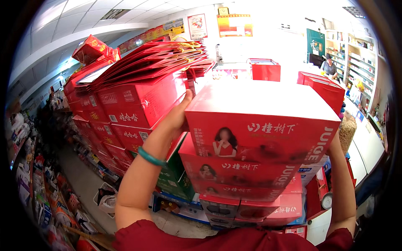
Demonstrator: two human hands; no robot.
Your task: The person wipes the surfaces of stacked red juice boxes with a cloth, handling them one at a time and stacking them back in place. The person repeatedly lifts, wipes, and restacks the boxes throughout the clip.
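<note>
A large red juice carton [238, 135] with a pale top stands between my hands, above a stack of similar red cartons [241, 172]. My left hand [182, 109], below which the wrist wears a green bangle [151, 157], presses against the carton's left side, its thumb pointing up. At the carton's right side is my right hand [333, 142], mostly hidden behind the corner. Whether the carton rests fully on the stack or is slightly raised, I cannot tell.
Red drink cartons [125, 109] are piled at the left, topped with flat red gift bags [150, 62]. Green cartons [172, 175] stand between the piles. A person [329, 67] is behind a counter at the far right. A white basket [106, 200] sits on the aisle floor.
</note>
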